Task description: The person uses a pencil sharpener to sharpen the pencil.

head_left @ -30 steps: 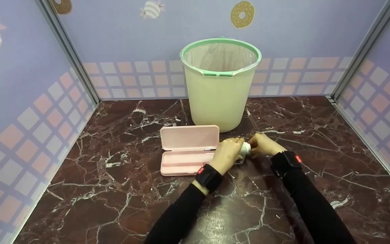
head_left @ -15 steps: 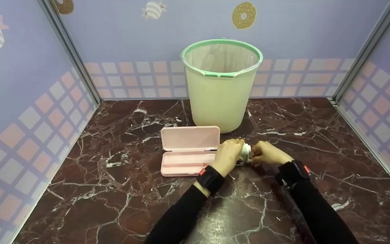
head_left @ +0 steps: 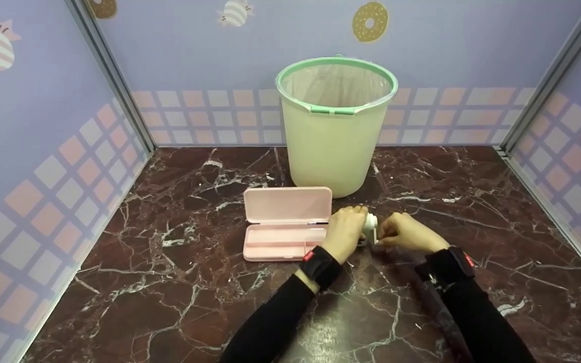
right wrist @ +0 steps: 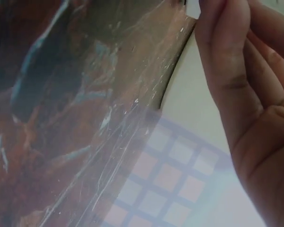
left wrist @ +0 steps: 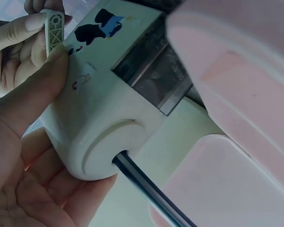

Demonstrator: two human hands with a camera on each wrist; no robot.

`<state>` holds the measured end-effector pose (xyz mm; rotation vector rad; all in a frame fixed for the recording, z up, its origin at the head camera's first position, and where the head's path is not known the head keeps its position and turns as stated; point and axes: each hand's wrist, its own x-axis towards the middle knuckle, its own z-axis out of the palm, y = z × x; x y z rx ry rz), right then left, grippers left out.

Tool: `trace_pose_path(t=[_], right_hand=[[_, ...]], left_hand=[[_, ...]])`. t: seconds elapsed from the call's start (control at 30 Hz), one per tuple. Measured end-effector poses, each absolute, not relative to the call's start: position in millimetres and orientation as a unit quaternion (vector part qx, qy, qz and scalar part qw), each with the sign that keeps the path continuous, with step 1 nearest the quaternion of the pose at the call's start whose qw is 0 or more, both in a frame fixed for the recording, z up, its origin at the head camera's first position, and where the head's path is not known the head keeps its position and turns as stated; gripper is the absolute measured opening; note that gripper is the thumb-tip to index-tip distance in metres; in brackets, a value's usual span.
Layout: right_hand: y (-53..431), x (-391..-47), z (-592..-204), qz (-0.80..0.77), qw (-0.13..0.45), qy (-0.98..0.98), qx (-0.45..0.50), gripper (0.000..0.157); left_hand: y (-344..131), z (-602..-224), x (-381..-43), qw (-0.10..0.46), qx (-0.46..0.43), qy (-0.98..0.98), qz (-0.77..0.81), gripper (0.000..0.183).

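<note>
A white crank pencil sharpener [left wrist: 99,99] with cartoon pictures and a see-through shavings drawer [left wrist: 156,73] is gripped by my left hand [head_left: 347,229], thumb along one side and fingers around the other. From its round front a dark pencil [left wrist: 151,191] sticks out. My right hand [head_left: 405,231] pinches the white crank [left wrist: 54,33] at the sharpener's far end; in the head view the crank arm points down. In the right wrist view, curled fingers [right wrist: 232,71] show, with only a bit of white at their tips. My left hand hides most of the sharpener from the head camera.
To the left, a pink pencil case [head_left: 274,252] lies with its lid [head_left: 288,205] raised, right beside my left hand. A tall pale bin [head_left: 333,146] with a green rim and a plastic liner stands behind. Patterned walls [head_left: 194,50] enclose the dark marble tabletop [head_left: 169,302].
My right hand has shifted down and to the right along with the crank, which now points downward. The left hand keeps its hold on the sharpener.
</note>
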<state>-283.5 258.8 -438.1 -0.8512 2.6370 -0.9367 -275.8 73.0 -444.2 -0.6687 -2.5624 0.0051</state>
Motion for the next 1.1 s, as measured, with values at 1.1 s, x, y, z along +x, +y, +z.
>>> trace_pose_path(t=[1.1], right_hand=[[273.6, -281.8, -417.0, -0.442, -0.023, 0.873, -0.206, 0.013]], left_hand=[[77.0, -444.7, -278.5, 0.268, -0.262, -0.927, 0.022, 0.013]])
